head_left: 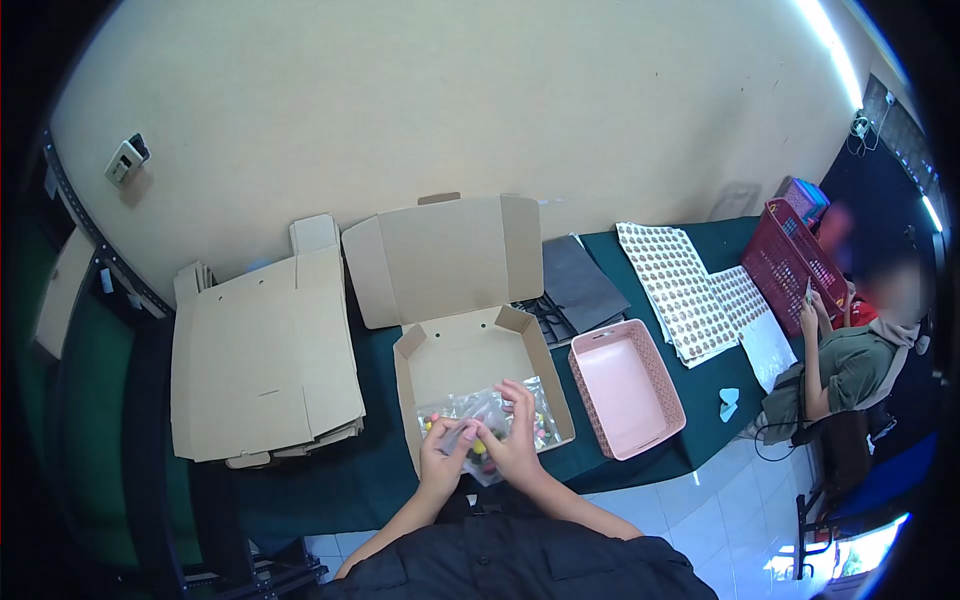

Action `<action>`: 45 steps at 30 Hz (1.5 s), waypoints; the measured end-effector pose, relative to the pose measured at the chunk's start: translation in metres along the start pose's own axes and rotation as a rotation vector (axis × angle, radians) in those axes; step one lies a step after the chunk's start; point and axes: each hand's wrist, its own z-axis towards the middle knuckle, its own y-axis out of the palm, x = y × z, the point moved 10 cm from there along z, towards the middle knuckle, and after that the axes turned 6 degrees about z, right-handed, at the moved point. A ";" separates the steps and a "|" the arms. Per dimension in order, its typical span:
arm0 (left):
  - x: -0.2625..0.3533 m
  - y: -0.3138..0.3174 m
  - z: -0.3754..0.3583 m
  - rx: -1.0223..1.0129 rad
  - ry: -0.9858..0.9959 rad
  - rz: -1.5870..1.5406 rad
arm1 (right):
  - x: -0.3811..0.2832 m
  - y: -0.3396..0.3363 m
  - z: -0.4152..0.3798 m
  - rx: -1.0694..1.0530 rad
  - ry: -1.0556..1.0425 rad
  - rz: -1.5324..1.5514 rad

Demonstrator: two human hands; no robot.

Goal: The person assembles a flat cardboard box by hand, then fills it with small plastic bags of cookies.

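Observation:
A clear plastic bag with small colourful pieces inside is held in front of my body, over the near edge of an open cardboard box. My left hand pinches the top of the bag between thumb and fingers. From the other side, my right hand grips the same edge with its thumb, its other fingers raised and curled. Behind my hands, more clear bags of colourful pieces lie in the box. The box's lid stands up toward the wall.
Flattened cardboard boxes are stacked left. To the right are black paper bags, a pink basket, sticker sheets, a pale blue scrap and a maroon basket. A person works at the table's right end.

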 end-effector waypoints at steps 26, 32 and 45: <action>-0.059 0.003 0.000 -0.092 -0.368 -0.189 | 0.094 0.042 -0.042 -0.400 0.586 0.419; -0.062 -0.005 0.000 -0.060 -0.269 -0.102 | 0.098 0.052 -0.056 -0.419 0.783 0.734; -0.067 0.024 -0.021 -0.307 -0.269 0.196 | 0.122 0.013 -0.030 -0.035 0.736 0.697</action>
